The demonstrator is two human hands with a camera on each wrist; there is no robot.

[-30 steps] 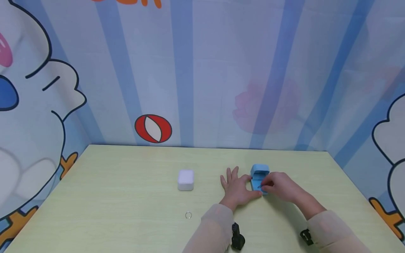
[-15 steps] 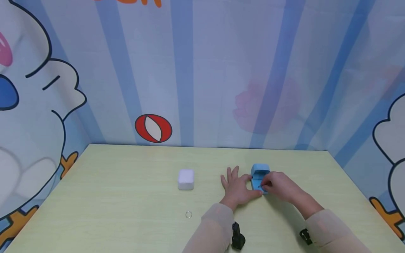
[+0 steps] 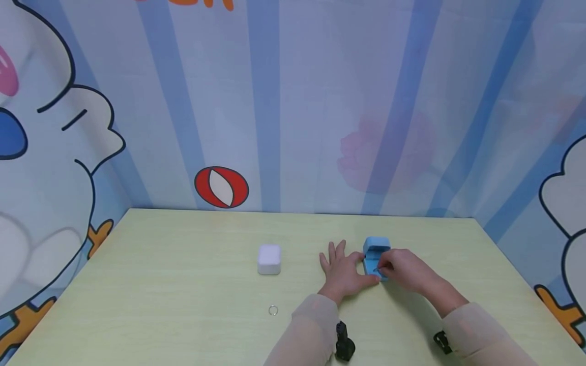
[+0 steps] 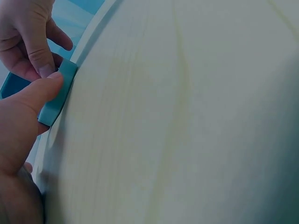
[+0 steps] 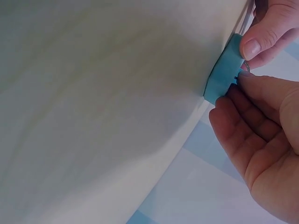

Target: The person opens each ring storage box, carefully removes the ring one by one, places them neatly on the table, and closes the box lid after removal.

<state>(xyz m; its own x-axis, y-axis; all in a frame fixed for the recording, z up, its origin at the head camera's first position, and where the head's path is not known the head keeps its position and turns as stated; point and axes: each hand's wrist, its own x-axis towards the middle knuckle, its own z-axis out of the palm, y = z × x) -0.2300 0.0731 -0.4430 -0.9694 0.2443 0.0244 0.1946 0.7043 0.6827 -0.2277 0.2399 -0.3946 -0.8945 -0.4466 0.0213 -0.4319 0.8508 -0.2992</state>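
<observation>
A small blue ring box [image 3: 377, 243] stands on the table with its lid raised. My left hand [image 3: 343, 274] grips its left side between thumb and index finger, the other fingers spread. Over the box's base, my right hand [image 3: 405, 269] pinches a thin silver ring [image 5: 247, 67] with thumb and fingertips. Most of that ring is hidden by the fingers. In the right wrist view, the left thumb [image 5: 252, 49] lies on the front of the box, close to the ring. From the left wrist, the box front [image 4: 58, 95] shows below both hands.
A closed white-lavender box [image 3: 269, 260] stands left of my left hand. Nearer the front, another silver ring [image 3: 273, 310] lies on the pale wooden table [image 3: 183, 284]. A printed curtain [image 3: 302, 127] hangs behind the table's far edge.
The right thumb and fingertips have shifted slightly at the ring in the blue box. My left hand and the box stay in place.
</observation>
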